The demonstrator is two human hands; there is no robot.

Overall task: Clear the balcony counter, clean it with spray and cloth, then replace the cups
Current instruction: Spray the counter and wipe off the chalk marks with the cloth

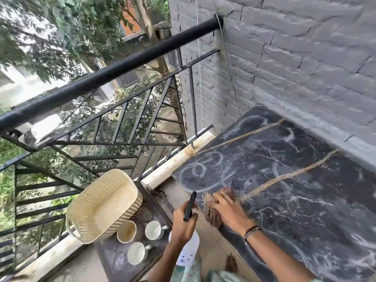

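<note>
Soft, even daylight comes from the open side beyond the railing (114, 68), where the pale ground past the trees (40, 37) is blown out to near white. Shadows are faint. The wide lens bends the railing and the brick wall (305, 58) near the edges. Motion blur smears the right hand (225, 208) on the table (295, 190).

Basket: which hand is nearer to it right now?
Left. The left hand, gripping the spray bottle, is just right of the basket; the right hand is farther right, pressing the cloth on the counter.
</note>
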